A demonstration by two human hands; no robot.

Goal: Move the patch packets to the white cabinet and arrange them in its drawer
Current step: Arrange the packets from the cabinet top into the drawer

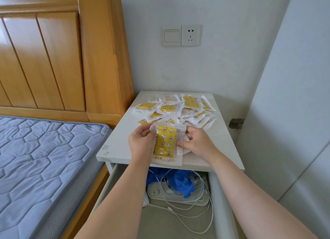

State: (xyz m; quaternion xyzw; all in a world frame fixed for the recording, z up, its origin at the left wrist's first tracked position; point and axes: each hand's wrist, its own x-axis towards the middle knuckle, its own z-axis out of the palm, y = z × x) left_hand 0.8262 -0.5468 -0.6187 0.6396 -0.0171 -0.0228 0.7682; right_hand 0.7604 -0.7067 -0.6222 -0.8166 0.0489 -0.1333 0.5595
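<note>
Several yellow patch packets [178, 109] in clear wrappers lie in a loose heap on the back half of the white cabinet [117, 144] top. Both hands hold a small stack of packets [165, 144] upright-flat over the cabinet's front edge. My left hand [141, 144] grips the stack's left side and my right hand [198, 144] grips its right side. Below the hands the cabinet's drawer [221, 199] stands pulled out.
The drawer holds blue gloves [182, 182], white cables [187, 208] and a white power strip [160, 192]. A bed with a blue quilted mattress [41, 167] and wooden headboard [53, 60] stands at the left. A wall socket [190, 35] is above; a white door panel [294, 113] at the right.
</note>
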